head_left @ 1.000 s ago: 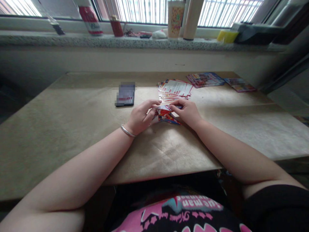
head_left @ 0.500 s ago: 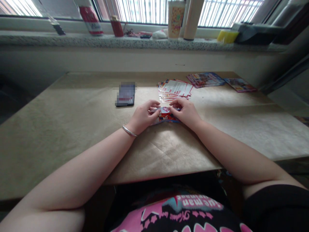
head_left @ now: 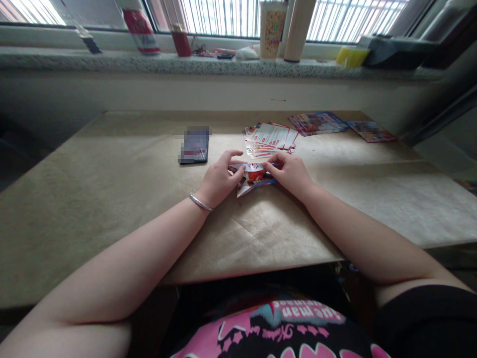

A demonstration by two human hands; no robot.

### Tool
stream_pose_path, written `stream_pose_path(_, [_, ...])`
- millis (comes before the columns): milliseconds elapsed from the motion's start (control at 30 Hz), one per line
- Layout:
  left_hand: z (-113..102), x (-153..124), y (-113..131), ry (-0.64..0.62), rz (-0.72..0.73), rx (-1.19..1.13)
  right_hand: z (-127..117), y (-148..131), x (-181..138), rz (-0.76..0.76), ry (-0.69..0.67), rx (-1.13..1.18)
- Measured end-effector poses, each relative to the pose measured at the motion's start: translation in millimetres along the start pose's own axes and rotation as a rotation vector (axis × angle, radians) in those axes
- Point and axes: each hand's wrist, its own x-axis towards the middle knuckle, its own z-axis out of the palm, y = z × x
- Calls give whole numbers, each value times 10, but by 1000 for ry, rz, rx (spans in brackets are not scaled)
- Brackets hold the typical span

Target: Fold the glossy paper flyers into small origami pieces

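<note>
Between my hands is a sheet of printed paper (head_left: 256,176) in red, white and blue, partly folded, with a pointed corner toward me. My left hand (head_left: 222,175) grips its left side, thumb on top and index finger stretched out above. On the right, my right hand (head_left: 288,171) pinches the sheet between thumb and fingers. Just beyond my fingers lies a fanned pile of printed sheets (head_left: 274,136), the top one white with red edging. A silver bangle (head_left: 200,202) circles my left wrist.
A phone (head_left: 195,145), partly blurred, lies to the left of the pile. Colourful printed leaflets (head_left: 318,123) are stacked at the far right, with more leaflets (head_left: 370,131) beside them. Beyond the table (head_left: 112,199), the windowsill (head_left: 208,67) holds a patterned cup (head_left: 273,31) and a yellow object (head_left: 351,56).
The paper has shifted in my hands; its near left corner now sticks out toward me. My left index finger has lifted and straightened a little. The pile and phone stay put.
</note>
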Motion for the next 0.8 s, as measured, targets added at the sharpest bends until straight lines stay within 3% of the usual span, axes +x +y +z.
stream_pose_path(200, [-18, -16, 33, 34, 54, 98, 1, -16, -9, -17, 40, -36])
stream_pose_path(367, [-13, -3, 35, -43, 88, 27, 7, -65, -28, -32, 5, 30])
stream_pose_path(533, [-3, 2, -5, -119, 221, 32, 30, -67, -12, 24, 7, 30])
stream_pose_path(800, [-37, -32, -55, -347, 299, -328, 7, -10, 14, 85, 80, 83])
